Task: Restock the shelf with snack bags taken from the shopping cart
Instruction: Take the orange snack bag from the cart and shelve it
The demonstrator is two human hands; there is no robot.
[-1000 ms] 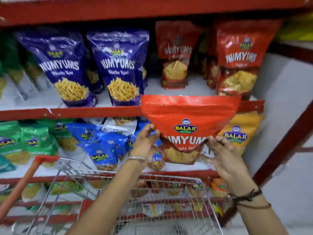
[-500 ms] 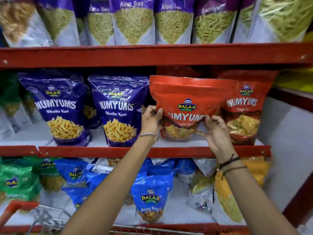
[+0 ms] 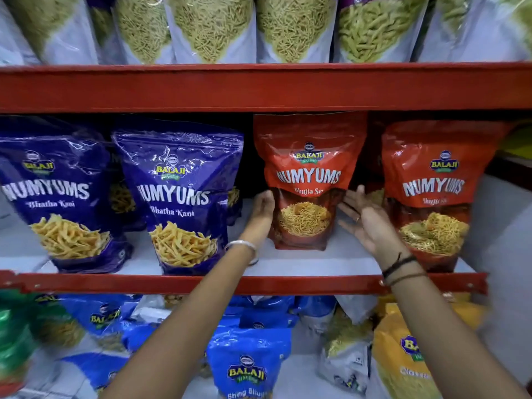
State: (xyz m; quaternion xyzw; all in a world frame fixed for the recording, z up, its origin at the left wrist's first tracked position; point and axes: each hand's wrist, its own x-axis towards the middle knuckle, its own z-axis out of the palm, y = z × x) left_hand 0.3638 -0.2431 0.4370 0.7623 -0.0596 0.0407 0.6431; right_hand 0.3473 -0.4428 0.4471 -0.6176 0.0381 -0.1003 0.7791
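Observation:
A red Numyums snack bag (image 3: 309,180) stands upright on the white middle shelf (image 3: 316,263), between a purple Numyums bag (image 3: 178,197) and another red Numyums bag (image 3: 434,191). My left hand (image 3: 262,210) lies flat against the red bag's lower left edge with its fingers straight, not gripping. My right hand (image 3: 364,218) is open just to the right of the bag, fingers spread, with a small gap to it. The shopping cart is out of view.
The red rail (image 3: 259,87) of the shelf above hangs just over the bag tops, with clear-fronted sev bags (image 3: 213,27) on it. A second purple bag (image 3: 54,194) stands at far left. The lower shelf holds blue bags (image 3: 247,367), a yellow bag (image 3: 403,364) and green ones.
The red bag went from held in both hands at the shelf front to standing further back on the shelf. My right hand has come off it and my left has loosened.

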